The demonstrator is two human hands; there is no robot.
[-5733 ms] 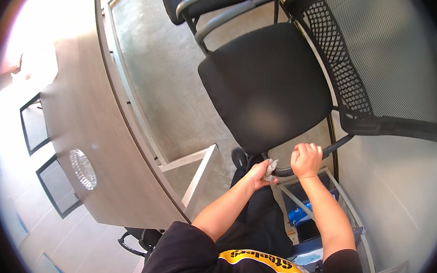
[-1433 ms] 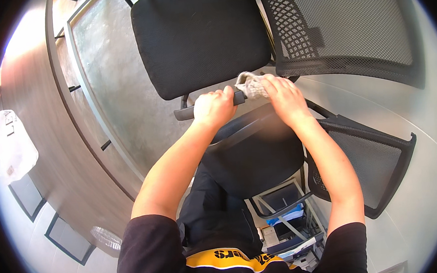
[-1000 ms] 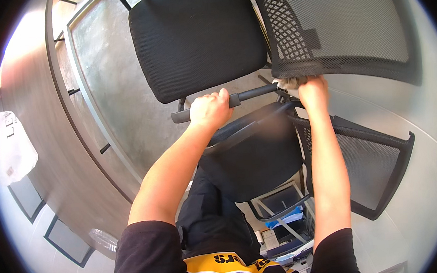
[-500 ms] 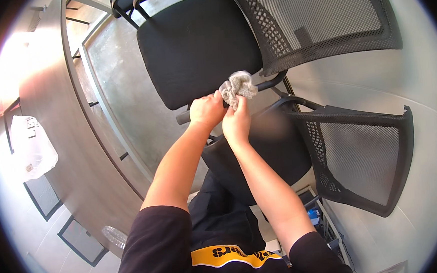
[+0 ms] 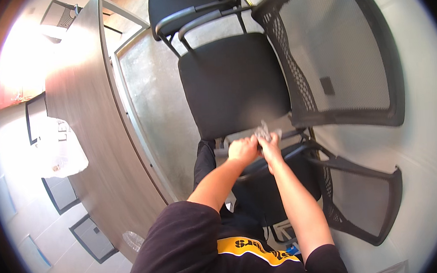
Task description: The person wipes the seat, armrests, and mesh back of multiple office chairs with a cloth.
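My left hand (image 5: 243, 151) and my right hand (image 5: 270, 147) meet at the near armrest (image 5: 291, 133) of a black mesh-back chair, both closed. Bunched between their thumbs and fingers is a light grey cloth (image 5: 264, 131), with loose ends poking up above the knuckles. Most of the cloth is hidden in my grip, and how far it wraps the armrest cannot be seen. The chair's black seat (image 5: 234, 85) lies just beyond my hands, its mesh backrest (image 5: 341, 54) to the right.
A nearer mesh chair (image 5: 364, 192) stands beside my right forearm, another black chair (image 5: 185, 8) farther off. Along the left runs a long wooden table (image 5: 94, 109) with a white plastic bag (image 5: 64, 151) and a clear plastic item (image 5: 133, 240). A pale wall rises at right.
The whole view has shifted, so chairs, table and hands sit lower and farther right. Less of the cloth shows, and my hands are closer together around it.
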